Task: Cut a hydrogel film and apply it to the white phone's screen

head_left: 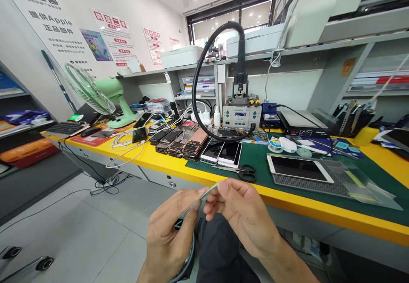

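Observation:
A thin, flat, pale greenish sheet (203, 196) is seen almost edge-on, tilted, above my lap and in front of the bench edge. My left hand (171, 225) is closed around its lower part, between thumb and fingers. At the upper end my right hand (244, 208) pinches its corner with the thumb and fingertips. Most of the sheet's face is hidden by the hands, so its exact kind cannot be told. Just beyond them, black-handled scissors (246, 173) lie on the green mat (258, 159). A white-framed tablet (298, 168) rests on a grey perforated pad to the right.
Phones with white frames (228, 153) and stacks of phone parts (195, 140) line the yellow bench (153, 160). A hot-air station (241, 114) with a looping black hose stands behind. White cables (123, 142) and a green fan (118, 99) are on the left.

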Available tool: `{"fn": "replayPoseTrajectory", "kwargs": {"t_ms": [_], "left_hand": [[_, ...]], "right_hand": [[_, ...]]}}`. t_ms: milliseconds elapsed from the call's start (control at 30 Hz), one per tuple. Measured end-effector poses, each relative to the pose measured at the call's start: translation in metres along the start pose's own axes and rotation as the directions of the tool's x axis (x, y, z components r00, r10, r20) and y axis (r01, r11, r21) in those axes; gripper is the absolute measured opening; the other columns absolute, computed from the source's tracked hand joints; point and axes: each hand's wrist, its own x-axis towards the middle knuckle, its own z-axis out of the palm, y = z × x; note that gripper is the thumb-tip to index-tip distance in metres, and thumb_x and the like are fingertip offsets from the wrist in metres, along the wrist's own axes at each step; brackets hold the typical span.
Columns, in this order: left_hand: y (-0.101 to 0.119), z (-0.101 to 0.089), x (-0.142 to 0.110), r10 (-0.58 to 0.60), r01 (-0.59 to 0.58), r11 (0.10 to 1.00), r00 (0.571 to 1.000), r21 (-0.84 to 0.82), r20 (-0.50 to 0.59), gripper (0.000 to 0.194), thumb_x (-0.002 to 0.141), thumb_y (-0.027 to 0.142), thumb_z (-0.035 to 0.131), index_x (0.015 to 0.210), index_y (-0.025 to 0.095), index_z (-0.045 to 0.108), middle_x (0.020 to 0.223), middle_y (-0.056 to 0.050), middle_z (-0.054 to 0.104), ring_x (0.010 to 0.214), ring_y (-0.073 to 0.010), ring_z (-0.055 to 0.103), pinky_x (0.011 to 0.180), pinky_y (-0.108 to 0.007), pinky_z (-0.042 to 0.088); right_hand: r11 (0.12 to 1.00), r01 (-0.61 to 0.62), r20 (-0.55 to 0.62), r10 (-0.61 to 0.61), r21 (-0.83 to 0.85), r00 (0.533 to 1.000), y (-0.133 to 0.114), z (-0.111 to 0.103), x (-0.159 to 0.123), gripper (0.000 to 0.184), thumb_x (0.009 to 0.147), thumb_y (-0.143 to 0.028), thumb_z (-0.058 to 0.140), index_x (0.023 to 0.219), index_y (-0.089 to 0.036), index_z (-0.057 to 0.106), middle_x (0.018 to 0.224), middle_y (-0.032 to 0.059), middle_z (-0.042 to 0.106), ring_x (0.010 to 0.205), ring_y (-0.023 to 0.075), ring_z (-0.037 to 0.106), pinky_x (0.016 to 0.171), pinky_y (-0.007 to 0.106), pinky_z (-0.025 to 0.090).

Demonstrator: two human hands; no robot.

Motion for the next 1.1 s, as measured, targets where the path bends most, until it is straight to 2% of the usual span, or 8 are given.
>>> {"fn": "replayPoseTrajectory", "kwargs": {"t_ms": [300, 667, 967, 1033, 1100], "left_hand": [[0.004, 0.001, 0.003, 0.054, -0.054, 0.999, 0.998, 0.003, -0.007, 0.04, 0.093, -0.001, 0.061, 0.124, 0.021, 0.073, 0.11, -0.006, 0.078, 0.095, -0.015, 0.074, 0.09, -0.025, 0.059], [-0.002, 0.002, 0.002, 0.106, -0.105, 0.994, 0.994, -0.007, 0.014, 0.051, 0.089, -0.009, 0.059, 0.13, 0.02, 0.07, 0.118, -0.009, 0.078, 0.106, -0.0214, 0.074, 0.093, -0.035, 0.061], [-0.002, 0.004, 0.001, 0.025, -0.024, 0.994, 1.0, -0.104, 0.006, 0.048, 0.092, -0.003, 0.06, 0.127, 0.026, 0.072, 0.112, -0.007, 0.079, 0.101, -0.0217, 0.074, 0.089, -0.036, 0.061], [0.0, 0.002, 0.001, -0.013, 0.011, 0.991, 1.0, -0.13, -0.016, 0.041, 0.093, 0.0, 0.06, 0.122, 0.026, 0.074, 0.11, -0.006, 0.079, 0.102, -0.0211, 0.074, 0.092, -0.035, 0.06], [0.002, -0.001, -0.001, -0.134, 0.128, 0.972, 0.991, -0.197, -0.017, 0.03, 0.096, 0.006, 0.061, 0.114, 0.025, 0.076, 0.106, -0.006, 0.079, 0.098, -0.0199, 0.074, 0.088, -0.031, 0.06]], "right_hand": [[1.0, 0.024, 0.0, -0.024, 0.009, 1.0, -0.004, 0.001, -0.005, 0.029, 0.084, -0.042, 0.085, 0.08, -0.013, 0.08, 0.078, 0.0068, 0.074, 0.068, 0.0161, 0.07, 0.065, 0.028, 0.058], [1.0, 0.008, 0.015, -0.008, 0.027, 1.0, -0.006, 0.002, -0.006, 0.032, 0.083, -0.045, 0.085, 0.08, -0.013, 0.08, 0.077, 0.0077, 0.073, 0.068, 0.0166, 0.069, 0.065, 0.028, 0.057], [1.0, -0.019, -0.041, 0.019, 0.014, 0.999, -0.002, 0.002, -0.008, 0.036, 0.078, -0.047, 0.089, 0.075, -0.013, 0.077, 0.074, 0.0069, 0.072, 0.066, 0.0167, 0.07, 0.061, 0.028, 0.058], [0.999, -0.043, -0.044, 0.042, -0.024, 0.998, -0.005, -0.002, -0.007, 0.042, 0.079, -0.053, 0.086, 0.072, -0.013, 0.075, 0.065, 0.0045, 0.068, 0.053, 0.0133, 0.063, 0.049, 0.024, 0.051], [0.993, -0.036, -0.077, 0.028, -0.112, 0.997, -0.011, -0.008, -0.007, 0.045, 0.081, -0.056, 0.083, 0.07, -0.014, 0.073, 0.053, -0.0005, 0.06, 0.038, 0.007, 0.049, 0.037, 0.018, 0.036]]}}
